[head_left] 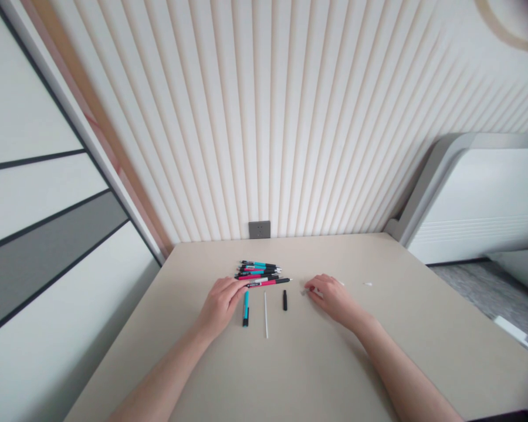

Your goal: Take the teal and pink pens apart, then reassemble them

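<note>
My left hand (220,306) is at the left end of a pile of pens, its thumb and fingers closed at the rear end of a pink and black pen (270,283). Behind that one lie several more blue, pink and black pens (259,270). Just below my left fingers is a blue pen barrel (246,305) with a black clip part. A thin white refill (266,315) and a short black grip piece (285,300) lie between my hands. My right hand (331,298) rests on the table with curled fingers, by a tiny pale piece (303,292) that is partly hidden.
The beige table (229,381) runs back to a ribbed wall with a dark socket (259,230). A small white piece (368,284) lies right of my right hand. A white cabinet (48,328) stands at the left, a bed headboard (488,199) at the right.
</note>
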`<state>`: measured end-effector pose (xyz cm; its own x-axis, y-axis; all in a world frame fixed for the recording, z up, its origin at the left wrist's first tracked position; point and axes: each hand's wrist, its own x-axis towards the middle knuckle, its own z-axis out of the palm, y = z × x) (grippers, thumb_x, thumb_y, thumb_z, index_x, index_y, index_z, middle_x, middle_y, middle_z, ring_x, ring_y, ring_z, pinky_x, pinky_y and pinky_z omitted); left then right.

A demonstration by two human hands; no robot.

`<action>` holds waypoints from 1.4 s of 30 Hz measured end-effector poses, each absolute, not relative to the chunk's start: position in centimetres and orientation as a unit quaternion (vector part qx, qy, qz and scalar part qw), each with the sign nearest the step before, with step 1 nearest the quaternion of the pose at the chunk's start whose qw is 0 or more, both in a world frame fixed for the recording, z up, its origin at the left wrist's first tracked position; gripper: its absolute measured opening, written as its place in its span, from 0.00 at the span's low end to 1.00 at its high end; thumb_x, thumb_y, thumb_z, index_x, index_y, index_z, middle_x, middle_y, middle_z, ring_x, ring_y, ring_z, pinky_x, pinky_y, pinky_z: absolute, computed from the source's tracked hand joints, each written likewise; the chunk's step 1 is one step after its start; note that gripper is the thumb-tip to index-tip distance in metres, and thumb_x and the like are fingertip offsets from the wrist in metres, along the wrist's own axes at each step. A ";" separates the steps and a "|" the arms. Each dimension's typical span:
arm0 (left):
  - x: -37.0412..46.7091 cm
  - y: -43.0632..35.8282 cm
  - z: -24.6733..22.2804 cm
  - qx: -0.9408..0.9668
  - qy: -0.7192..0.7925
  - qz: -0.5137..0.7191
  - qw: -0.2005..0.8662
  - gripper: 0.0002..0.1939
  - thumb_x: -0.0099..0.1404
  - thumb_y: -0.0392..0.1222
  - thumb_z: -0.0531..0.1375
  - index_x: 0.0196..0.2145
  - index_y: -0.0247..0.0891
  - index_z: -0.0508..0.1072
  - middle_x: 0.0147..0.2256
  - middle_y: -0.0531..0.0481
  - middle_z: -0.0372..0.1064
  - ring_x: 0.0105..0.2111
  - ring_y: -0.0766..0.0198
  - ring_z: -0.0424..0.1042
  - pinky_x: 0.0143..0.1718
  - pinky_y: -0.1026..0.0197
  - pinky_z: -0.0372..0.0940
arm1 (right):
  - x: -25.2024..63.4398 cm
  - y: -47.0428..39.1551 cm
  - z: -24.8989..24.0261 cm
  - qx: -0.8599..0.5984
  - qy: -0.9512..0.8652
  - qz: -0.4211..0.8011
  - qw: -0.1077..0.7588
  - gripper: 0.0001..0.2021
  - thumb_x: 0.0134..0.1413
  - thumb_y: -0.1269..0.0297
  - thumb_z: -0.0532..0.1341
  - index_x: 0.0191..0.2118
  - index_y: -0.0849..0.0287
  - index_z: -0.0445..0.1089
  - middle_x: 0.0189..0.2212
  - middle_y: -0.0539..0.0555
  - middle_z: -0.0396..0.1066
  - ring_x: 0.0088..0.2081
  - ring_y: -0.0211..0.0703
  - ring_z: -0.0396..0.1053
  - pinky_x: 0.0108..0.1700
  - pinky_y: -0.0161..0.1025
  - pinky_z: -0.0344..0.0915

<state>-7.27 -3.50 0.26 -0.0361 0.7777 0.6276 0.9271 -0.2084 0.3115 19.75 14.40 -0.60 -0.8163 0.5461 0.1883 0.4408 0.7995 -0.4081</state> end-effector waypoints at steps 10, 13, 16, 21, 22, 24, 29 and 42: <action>-7.2 -3.5 0.3 -0.687 -0.621 -0.362 0.106 0.11 0.71 0.41 0.53 0.43 0.40 0.74 0.35 0.48 0.73 0.36 0.62 0.70 0.40 0.59 0.65 | 19.7 14.3 -0.5 -0.255 -0.938 0.181 0.153 0.11 0.60 0.67 0.56 0.44 0.53 0.74 0.38 0.54 0.74 0.43 0.45 0.70 0.48 0.40 0.63; -7.2 -3.5 0.3 -0.691 -0.619 -0.360 0.099 0.11 0.71 0.42 0.52 0.44 0.40 0.74 0.35 0.48 0.73 0.36 0.61 0.70 0.40 0.59 0.65 | 19.6 14.4 -0.4 -0.248 -0.939 0.185 0.150 0.09 0.61 0.65 0.56 0.41 0.53 0.75 0.37 0.54 0.74 0.42 0.45 0.70 0.47 0.40 0.63; -7.3 -3.5 0.1 -0.693 -0.619 -0.358 0.092 0.11 0.71 0.41 0.53 0.45 0.41 0.74 0.35 0.48 0.73 0.37 0.61 0.70 0.40 0.58 0.65 | 19.6 14.3 -0.4 -0.243 -0.940 0.190 0.148 0.10 0.62 0.64 0.56 0.40 0.53 0.75 0.37 0.54 0.73 0.41 0.44 0.70 0.46 0.40 0.63; -7.4 -3.5 -0.1 -0.698 -0.615 -0.355 0.091 0.11 0.71 0.41 0.53 0.46 0.41 0.73 0.36 0.47 0.73 0.37 0.61 0.69 0.41 0.58 0.64 | 19.5 14.3 -0.4 -0.236 -0.941 0.189 0.150 0.10 0.62 0.66 0.56 0.43 0.54 0.75 0.38 0.55 0.73 0.42 0.44 0.69 0.46 0.39 0.63; -7.5 -3.5 -0.1 -0.699 -0.614 -0.355 0.092 0.11 0.71 0.41 0.53 0.46 0.40 0.73 0.36 0.47 0.73 0.37 0.61 0.69 0.41 0.58 0.64 | 19.5 14.3 -0.5 -0.236 -0.942 0.186 0.149 0.11 0.62 0.66 0.56 0.43 0.54 0.75 0.38 0.55 0.73 0.42 0.44 0.69 0.47 0.39 0.63; -7.5 -3.5 -0.1 -0.698 -0.615 -0.355 0.094 0.11 0.71 0.41 0.53 0.46 0.40 0.73 0.36 0.47 0.73 0.37 0.61 0.70 0.41 0.58 0.65 | 19.5 14.4 -0.6 -0.238 -0.943 0.180 0.145 0.11 0.62 0.67 0.56 0.45 0.55 0.74 0.38 0.55 0.73 0.43 0.44 0.69 0.47 0.39 0.63; -7.5 -3.5 -0.2 -0.698 -0.617 -0.351 0.091 0.10 0.71 0.41 0.54 0.45 0.40 0.73 0.37 0.48 0.73 0.38 0.61 0.70 0.42 0.58 0.65 | 19.6 14.3 -0.4 -0.242 -0.942 0.185 0.143 0.13 0.61 0.67 0.56 0.49 0.55 0.72 0.40 0.55 0.73 0.44 0.45 0.70 0.48 0.40 0.63; -7.5 -3.4 -0.1 -0.704 -0.606 -0.359 0.096 0.11 0.71 0.41 0.54 0.45 0.40 0.74 0.37 0.47 0.74 0.37 0.61 0.71 0.42 0.58 0.65 | 19.6 13.2 1.1 -0.201 -0.934 0.175 0.237 0.14 0.67 0.62 0.50 0.50 0.54 0.69 0.41 0.57 0.73 0.44 0.46 0.69 0.48 0.45 0.64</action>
<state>-7.46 -3.35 -0.07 0.0086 0.7831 0.6219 0.9213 -0.2479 0.2995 19.62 13.20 1.08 -0.8068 0.4578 0.3735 0.2915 0.8583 -0.4224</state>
